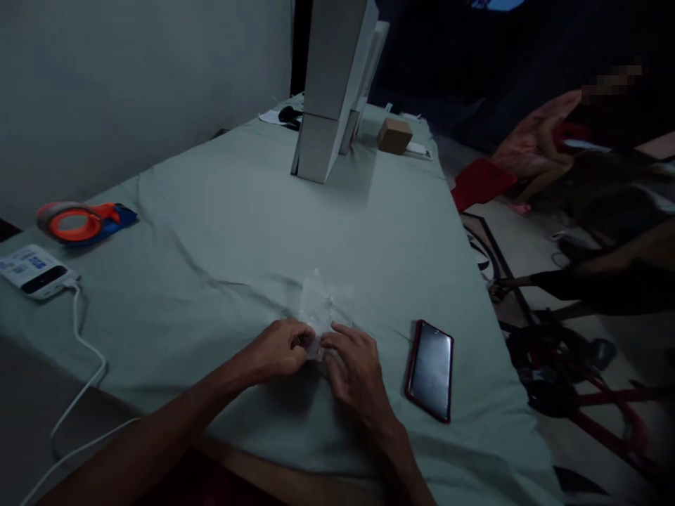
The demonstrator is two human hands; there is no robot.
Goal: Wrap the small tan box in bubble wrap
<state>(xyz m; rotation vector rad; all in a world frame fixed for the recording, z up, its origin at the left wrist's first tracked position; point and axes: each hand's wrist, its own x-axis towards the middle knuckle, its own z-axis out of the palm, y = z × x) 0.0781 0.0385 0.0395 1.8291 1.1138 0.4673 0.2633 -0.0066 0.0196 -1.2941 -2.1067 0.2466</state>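
Note:
A small clear plastic bag point(315, 299), crinkled and see-through, lies on the green cloth near the table's front edge. My left hand point(279, 348) has its fingers curled in a pinch on the bag's near left edge. From the other side, my right hand point(356, 365) grips the near right edge between thumb and fingertips. Whatever the bag may contain is too faint to make out. A phone point(431, 369) in a dark red case lies to the right of my right hand.
An orange and blue tape dispenser point(79, 221) and a white device point(39, 270) with a white cable point(92, 351) are at left. Tall white boxes point(327, 91) stand farther back, near a brown box point(394, 135). A person point(538, 144) sits beyond the table's right edge.

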